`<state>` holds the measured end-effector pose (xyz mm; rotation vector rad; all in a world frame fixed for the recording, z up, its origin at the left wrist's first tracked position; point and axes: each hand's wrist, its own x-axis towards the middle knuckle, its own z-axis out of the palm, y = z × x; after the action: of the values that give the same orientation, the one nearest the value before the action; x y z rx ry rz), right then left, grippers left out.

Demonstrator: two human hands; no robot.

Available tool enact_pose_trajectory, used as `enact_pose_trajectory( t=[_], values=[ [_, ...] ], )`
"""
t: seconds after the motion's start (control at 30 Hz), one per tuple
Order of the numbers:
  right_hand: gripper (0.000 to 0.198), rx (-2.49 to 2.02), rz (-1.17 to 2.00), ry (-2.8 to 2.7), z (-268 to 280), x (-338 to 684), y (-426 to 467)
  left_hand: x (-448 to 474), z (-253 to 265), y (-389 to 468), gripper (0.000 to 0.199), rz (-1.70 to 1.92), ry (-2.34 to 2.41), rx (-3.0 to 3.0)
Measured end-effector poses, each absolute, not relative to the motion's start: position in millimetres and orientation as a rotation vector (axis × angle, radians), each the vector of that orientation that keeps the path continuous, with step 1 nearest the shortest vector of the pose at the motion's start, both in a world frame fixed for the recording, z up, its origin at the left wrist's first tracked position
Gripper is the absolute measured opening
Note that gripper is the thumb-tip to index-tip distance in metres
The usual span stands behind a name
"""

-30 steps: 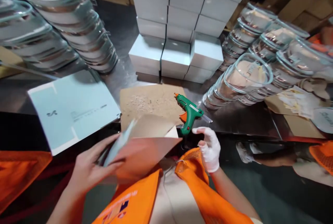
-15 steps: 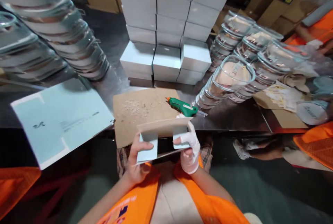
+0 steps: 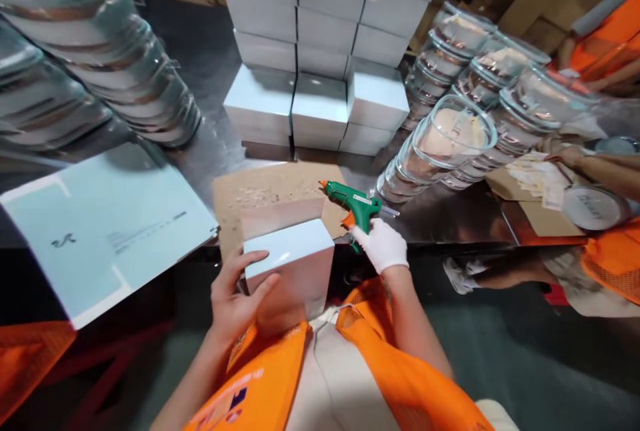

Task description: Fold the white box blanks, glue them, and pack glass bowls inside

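Apparently, pickup of the gun (image 3: 359, 203) is in hand mid-frame: firm grip is needed from the right hand (image 3: 385, 245), closure unclear; the box (image 3: 300, 274) is grasped by the left hand (image 3: 234, 294).

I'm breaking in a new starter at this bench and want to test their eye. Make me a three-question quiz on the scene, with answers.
1. True or false: the glue gun's orange nozzle points toward the picture's right edge.
2. Fill in: the wearer's left grip holds a ____.
3. Which of the wearer's two grips is gloved?

Key:
1. False; it points left.
2. Box.
3. The right grip, in a white glove.
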<state>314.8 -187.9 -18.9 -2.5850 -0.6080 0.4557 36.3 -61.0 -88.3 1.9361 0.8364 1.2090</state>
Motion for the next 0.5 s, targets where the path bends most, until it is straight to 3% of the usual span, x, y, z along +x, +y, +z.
enact_pose_trajectory(
  t=[0.2,0.4,0.5],
  values=[
    [0.024,-2.140,0.619,-0.341,-42,323,-181,42,-94,-61,0.025,1.171,0.916,1.848],
    [0.042,-1.783,0.362,-0.292,-41,302,-205,54,-84,-63,0.027,1.242,0.924,1.783],
    [0.043,-1.552,0.399,-0.461,-29,290,-221,68,-70,-67,0.027,1.213,0.871,1.791]
  ],
)
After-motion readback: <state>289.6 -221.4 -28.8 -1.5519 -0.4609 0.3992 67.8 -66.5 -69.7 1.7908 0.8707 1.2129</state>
